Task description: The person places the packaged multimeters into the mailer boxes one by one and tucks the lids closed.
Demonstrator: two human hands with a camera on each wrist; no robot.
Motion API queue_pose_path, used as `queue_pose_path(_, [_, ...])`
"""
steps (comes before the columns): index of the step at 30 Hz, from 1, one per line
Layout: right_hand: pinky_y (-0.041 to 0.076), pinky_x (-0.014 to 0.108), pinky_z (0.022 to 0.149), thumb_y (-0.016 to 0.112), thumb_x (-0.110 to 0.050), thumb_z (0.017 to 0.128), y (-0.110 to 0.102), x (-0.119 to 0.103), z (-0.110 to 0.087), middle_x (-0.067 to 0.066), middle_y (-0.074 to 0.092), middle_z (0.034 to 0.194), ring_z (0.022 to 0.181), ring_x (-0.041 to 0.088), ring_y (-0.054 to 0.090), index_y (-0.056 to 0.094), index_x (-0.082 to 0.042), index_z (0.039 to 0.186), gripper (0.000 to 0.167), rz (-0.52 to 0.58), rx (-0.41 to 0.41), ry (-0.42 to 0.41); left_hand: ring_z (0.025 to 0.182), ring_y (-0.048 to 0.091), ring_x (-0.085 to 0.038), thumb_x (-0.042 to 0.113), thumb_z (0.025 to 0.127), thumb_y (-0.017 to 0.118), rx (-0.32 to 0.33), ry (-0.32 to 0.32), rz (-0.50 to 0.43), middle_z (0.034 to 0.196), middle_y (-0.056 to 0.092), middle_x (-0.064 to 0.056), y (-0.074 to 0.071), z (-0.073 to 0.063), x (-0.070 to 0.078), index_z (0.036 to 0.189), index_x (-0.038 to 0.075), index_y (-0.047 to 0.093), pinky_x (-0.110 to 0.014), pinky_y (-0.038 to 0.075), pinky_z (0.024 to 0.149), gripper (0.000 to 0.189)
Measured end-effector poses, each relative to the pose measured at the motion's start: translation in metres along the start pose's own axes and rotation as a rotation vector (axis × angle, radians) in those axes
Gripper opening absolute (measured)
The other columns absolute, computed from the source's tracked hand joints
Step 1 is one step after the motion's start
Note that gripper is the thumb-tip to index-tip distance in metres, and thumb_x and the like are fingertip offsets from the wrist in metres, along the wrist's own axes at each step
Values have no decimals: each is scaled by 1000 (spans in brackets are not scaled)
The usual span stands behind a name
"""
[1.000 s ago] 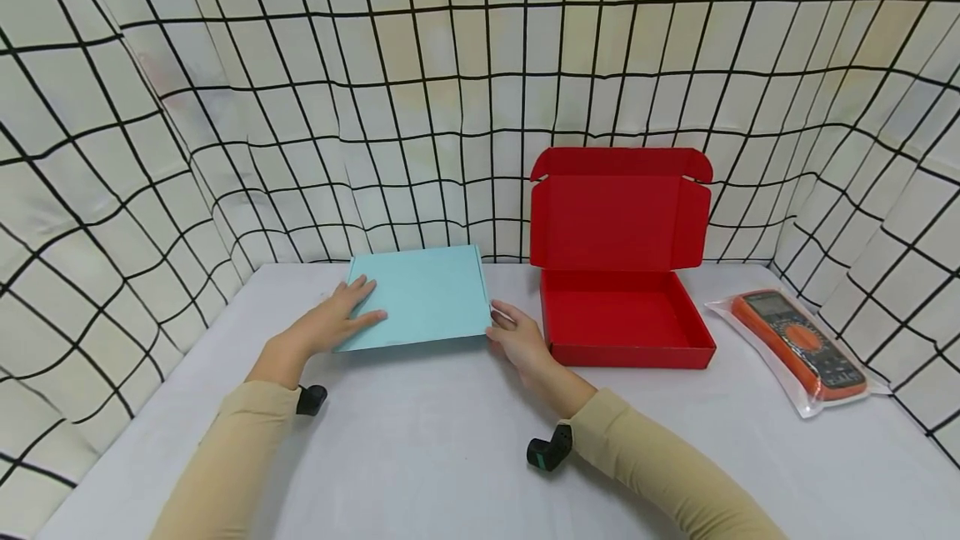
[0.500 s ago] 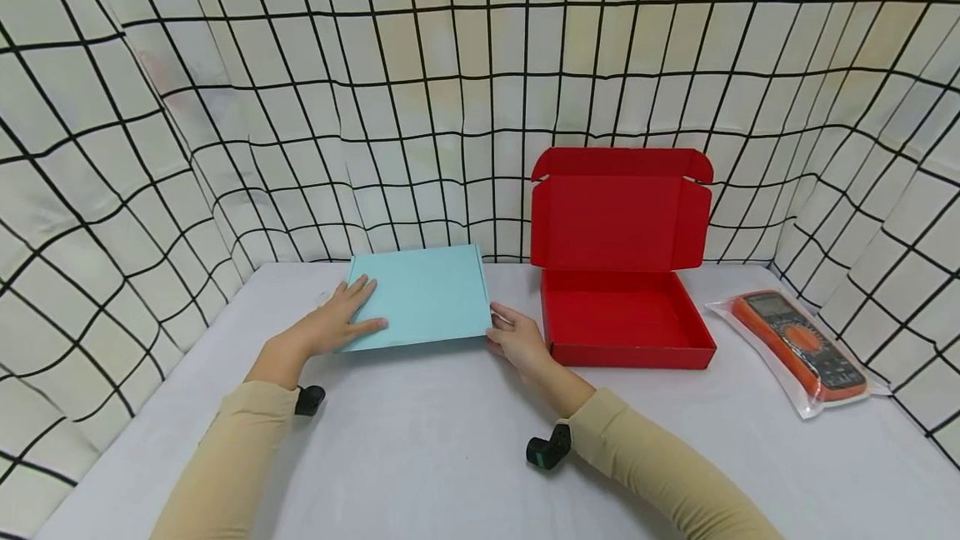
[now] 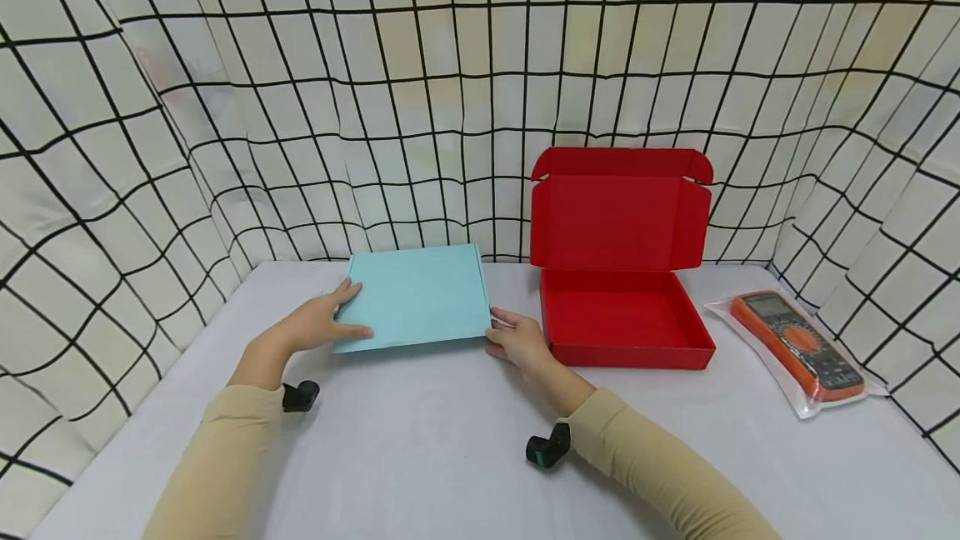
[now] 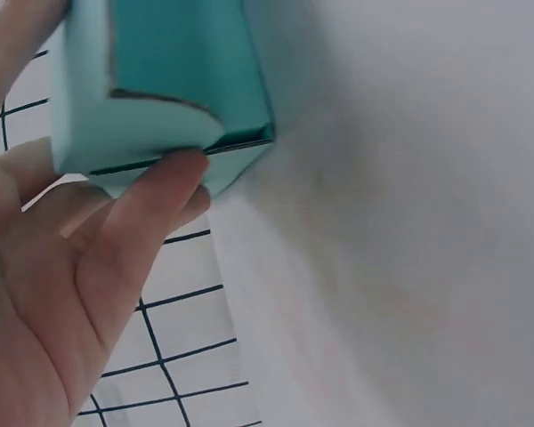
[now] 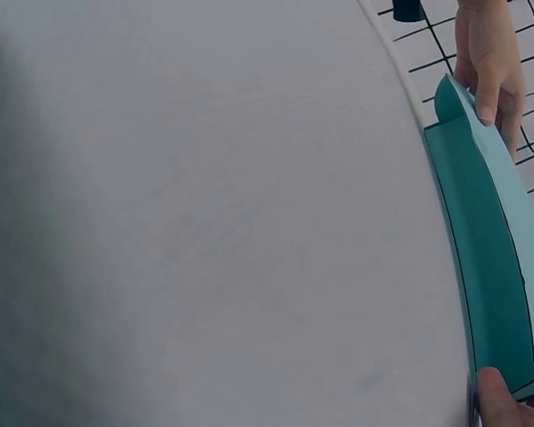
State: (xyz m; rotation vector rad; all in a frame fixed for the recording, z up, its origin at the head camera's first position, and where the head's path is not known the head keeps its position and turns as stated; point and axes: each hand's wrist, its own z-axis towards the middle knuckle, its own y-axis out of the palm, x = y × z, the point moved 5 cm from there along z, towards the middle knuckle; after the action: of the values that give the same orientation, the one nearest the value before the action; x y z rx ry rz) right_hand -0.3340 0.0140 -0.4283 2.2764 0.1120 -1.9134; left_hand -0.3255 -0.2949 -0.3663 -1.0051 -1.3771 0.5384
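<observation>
A light blue cardboard box (image 3: 420, 297) lies on the table with its lid folded over. My left hand (image 3: 309, 325) grips its left side, thumb on the lid near the front corner and fingers along the side. From the left wrist, one fingertip of the left hand (image 4: 98, 240) presses the gap at the box's corner (image 4: 160, 124). The right hand (image 3: 522, 346) holds the front right corner between thumb and fingers. In the right wrist view, the right hand's fingertips (image 5: 507, 400) appear at the near end of the box's teal front side (image 5: 481, 240).
Beside the right hand stands a red box (image 3: 628, 356), its lid raised. Farther right lies an orange and black multimeter (image 3: 802, 344) in a clear plastic bag. White cloth covers the table (image 3: 435, 457), and a white curtain (image 3: 480, 107) with a black grid encloses it.
My left hand has slid left and slightly toward me, from lying spread over the lid to gripping the box's left edge. The right hand and the box have barely moved.
</observation>
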Motion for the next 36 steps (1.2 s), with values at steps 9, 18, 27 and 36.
queue_pose_path(9, [51, 48, 100, 58, 6, 101, 1, -4, 0, 28, 51, 147, 131, 36, 56, 46, 1, 152, 52, -40, -1, -22, 148, 1, -58, 39, 82, 87, -36, -1, -49, 167, 0, -27, -1, -2, 2, 161, -4, 17, -72, 10, 115, 115])
queue_pose_path(18, [40, 49, 109, 54, 13, 95, 5, -17, -1, 22, 31, 163, 147, 41, 33, 39, -3, 157, 66, -242, 15, -172, 146, -6, -61, 29, 82, 88, -37, -13, -59, 166, -2, -28, 0, -2, 3, 161, -4, 16, -74, 4, 114, 113])
queue_pose_path(27, [41, 44, 112, 68, 7, 93, 24, -31, 5, 18, 19, 168, 153, 31, 24, 35, -8, 160, 77, -623, -81, -299, 145, -7, -62, 25, 82, 88, -35, -13, -54, 166, -3, -29, 0, -3, 4, 161, -5, 15, -74, 3, 113, 111])
queue_pose_path(36, [47, 39, 107, 77, -1, 90, 32, -44, 15, 12, 22, 168, 151, 29, 29, 38, -11, 159, 80, -953, -127, -285, 147, -3, -59, 23, 84, 86, -38, -24, -39, 165, -6, -30, 4, -1, 3, 161, -6, 12, -72, 5, 115, 110])
